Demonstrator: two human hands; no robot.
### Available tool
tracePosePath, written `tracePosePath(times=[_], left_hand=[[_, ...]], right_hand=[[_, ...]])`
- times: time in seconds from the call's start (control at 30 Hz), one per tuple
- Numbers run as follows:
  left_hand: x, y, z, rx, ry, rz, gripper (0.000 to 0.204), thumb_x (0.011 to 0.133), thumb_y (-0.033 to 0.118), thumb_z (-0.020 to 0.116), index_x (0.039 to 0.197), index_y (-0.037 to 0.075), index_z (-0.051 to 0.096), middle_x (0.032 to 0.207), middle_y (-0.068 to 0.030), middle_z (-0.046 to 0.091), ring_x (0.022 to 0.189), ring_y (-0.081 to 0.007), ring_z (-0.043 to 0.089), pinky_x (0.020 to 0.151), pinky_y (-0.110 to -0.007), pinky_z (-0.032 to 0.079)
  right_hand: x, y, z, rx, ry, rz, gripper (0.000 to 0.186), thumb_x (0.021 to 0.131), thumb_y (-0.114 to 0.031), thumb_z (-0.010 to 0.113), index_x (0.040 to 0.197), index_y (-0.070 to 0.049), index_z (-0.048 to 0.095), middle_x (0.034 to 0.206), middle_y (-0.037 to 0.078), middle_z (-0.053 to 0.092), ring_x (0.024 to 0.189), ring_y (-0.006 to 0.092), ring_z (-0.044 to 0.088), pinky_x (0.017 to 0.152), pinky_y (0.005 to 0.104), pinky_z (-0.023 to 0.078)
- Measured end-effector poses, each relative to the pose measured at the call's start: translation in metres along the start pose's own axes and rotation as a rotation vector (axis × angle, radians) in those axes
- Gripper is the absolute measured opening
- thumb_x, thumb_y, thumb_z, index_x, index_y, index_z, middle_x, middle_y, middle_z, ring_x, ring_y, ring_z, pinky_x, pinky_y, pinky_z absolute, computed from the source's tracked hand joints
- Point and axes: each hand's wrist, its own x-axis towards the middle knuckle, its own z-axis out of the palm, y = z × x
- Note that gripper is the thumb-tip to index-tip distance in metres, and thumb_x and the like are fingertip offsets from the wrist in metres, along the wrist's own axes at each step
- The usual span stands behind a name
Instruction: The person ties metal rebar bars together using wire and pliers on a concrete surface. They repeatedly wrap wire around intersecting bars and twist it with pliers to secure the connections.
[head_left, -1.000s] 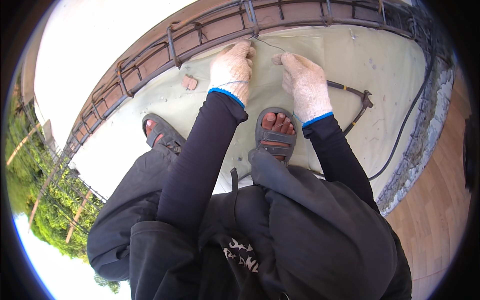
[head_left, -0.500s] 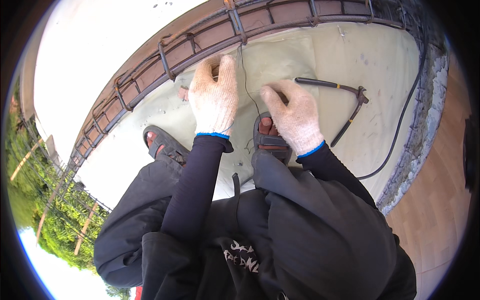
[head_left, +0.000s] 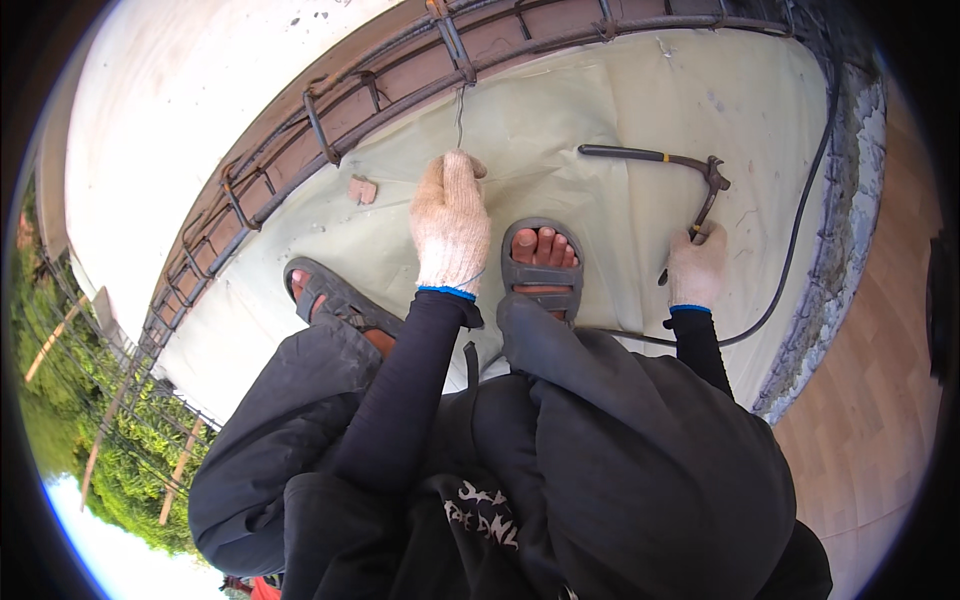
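Note:
My left hand (head_left: 450, 222), in a white knit glove, is closed on a thin dark tie wire (head_left: 460, 118). The wire runs up from my fingers to the rusty rebar cage (head_left: 458, 52). To the right, my gloved right hand (head_left: 696, 265) grips one handle of a pair of end-cutting nippers (head_left: 712, 180). The nippers lie spread, with their other black handle pointing left. Part of the gripped handle is hidden by my fingers.
A pale plastic sheet (head_left: 570, 110) covers the surface under my sandalled feet (head_left: 541, 262). A small reddish fragment (head_left: 362, 190) lies on it. A black cable (head_left: 800, 240) curves along the right, beside a rough concrete edge (head_left: 850, 230). Greenery shows at lower left.
My right hand has left the wire area and moved right onto the nippers' handle. My left hand has come down and nearer along the wire.

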Motion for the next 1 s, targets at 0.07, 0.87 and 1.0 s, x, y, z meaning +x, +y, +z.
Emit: tracePosePath(times=[0.07,0.87,1.0], left_hand=[[0.004,-0.014,0.003,0.054,0.013,0.096,0.041,0.115,0.038,0.056,0.099,0.002,0.068,0.076,-0.0038,0.058,0.070,-0.0152,0.057,0.070,-0.034,0.050],[-0.018,-0.025,0.009,-0.722,-0.358,-0.224,0.031,0.119,0.036,0.052,0.114,0.006,0.057,0.118,-0.0127,0.063,0.117,-0.0280,0.064,0.103,-0.049,0.054],[-0.025,-0.014,0.000,-0.589,-0.300,-0.250,0.032,0.118,0.034,0.053,0.115,0.003,0.061,0.122,-0.0129,0.065,0.111,-0.0261,0.066,0.101,-0.045,0.055]], right_hand=[[0.006,0.006,-0.002,0.126,-0.085,-0.004,0.035,0.094,-0.020,0.073,0.122,0.001,0.070,0.091,0.007,0.067,0.085,0.0230,0.066,0.080,0.0383,0.052],[-0.056,-0.179,-0.015,0.669,-0.607,-0.695,0.025,0.089,0.001,0.057,0.110,-0.004,0.071,0.105,0.013,0.071,0.096,0.0187,0.071,0.091,0.0360,0.060],[-0.060,-0.181,0.002,1.045,-1.076,-0.287,0.033,0.094,0.004,0.055,0.122,-0.005,0.069,0.116,0.011,0.073,0.109,0.0188,0.071,0.102,0.0361,0.057]])
